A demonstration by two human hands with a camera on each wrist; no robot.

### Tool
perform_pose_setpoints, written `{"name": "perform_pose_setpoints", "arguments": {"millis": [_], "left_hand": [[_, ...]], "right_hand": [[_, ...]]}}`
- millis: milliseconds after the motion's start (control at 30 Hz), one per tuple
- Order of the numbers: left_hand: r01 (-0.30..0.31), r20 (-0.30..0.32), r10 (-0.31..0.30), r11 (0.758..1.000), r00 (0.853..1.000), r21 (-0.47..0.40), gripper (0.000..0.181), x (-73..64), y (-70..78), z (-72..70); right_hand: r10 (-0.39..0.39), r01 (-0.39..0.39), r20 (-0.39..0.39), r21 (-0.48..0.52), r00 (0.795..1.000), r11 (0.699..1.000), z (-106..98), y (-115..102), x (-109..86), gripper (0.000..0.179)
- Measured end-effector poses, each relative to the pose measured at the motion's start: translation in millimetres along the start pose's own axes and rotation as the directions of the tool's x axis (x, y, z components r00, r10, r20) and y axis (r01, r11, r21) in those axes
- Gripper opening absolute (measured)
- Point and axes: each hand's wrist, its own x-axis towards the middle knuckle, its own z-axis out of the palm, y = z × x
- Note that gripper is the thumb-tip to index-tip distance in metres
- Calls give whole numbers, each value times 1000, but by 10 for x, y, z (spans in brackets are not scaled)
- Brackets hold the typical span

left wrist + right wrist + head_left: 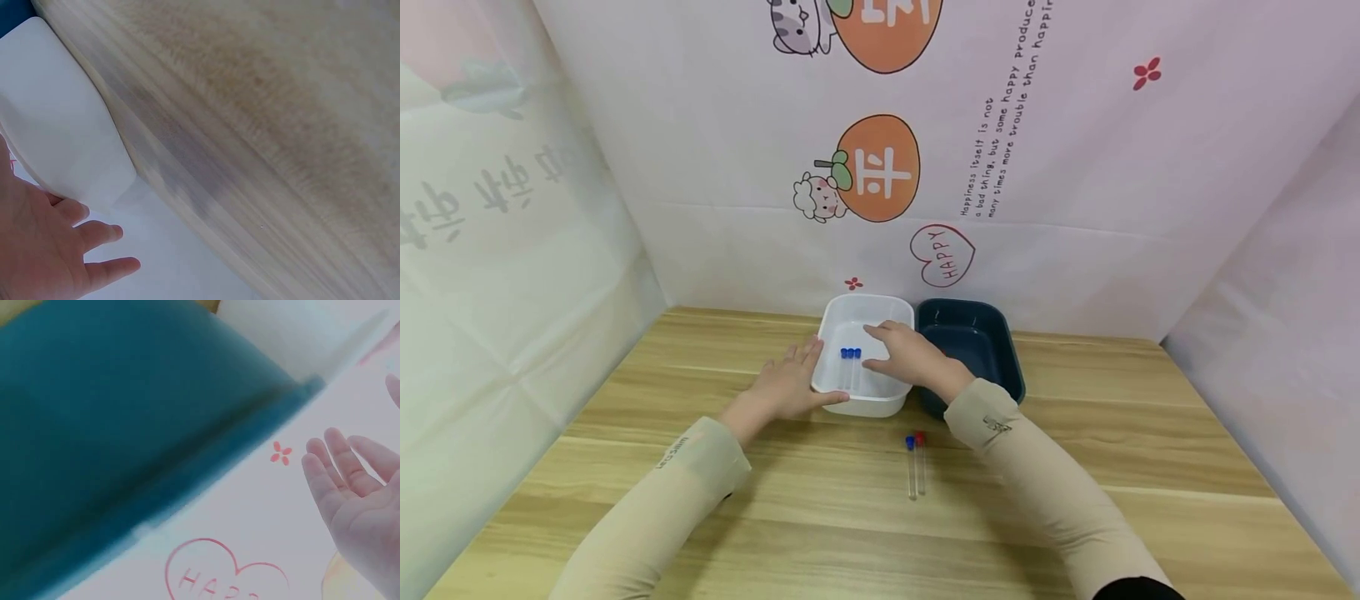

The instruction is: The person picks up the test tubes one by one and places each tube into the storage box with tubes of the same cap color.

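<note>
A white basin stands at the back of the table, with three blue-capped tubes side by side inside it. My left hand touches its left side, fingers spread and thumb lying along the front rim. In the left wrist view the left hand's fingers extend past the basin's outer wall. Over the basin's right half is my right hand, fingers apart and holding nothing. Two tubes lie together on the table in front, one blue-capped and one red-capped.
A dark blue basin stands against the white one's right side, partly under my right forearm. Behind both hangs a printed white sheet, and similar sheets close off the left and right sides. The wooden table extends toward me.
</note>
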Motion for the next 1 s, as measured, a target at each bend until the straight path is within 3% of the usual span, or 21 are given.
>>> {"name": "perform_pose_setpoints", "arguments": {"millis": [467,733,1000], "left_hand": [[-2,-3,2,1000,1000,18,114,-7,10,-6],[-1,-6,1,1000,1000,8,114,-2,14,-11],[-4,-16,4,1000,1000,-6,112,-10,26,-11]], "right_hand": [[-147,143,-45,-84,988,986,-129,-149,-385,67],[-238,231,-125,-71,963,970,-150,-74,-614,60],[-262,260,-184,-35,947,965,-110,78,-934,56]]}}
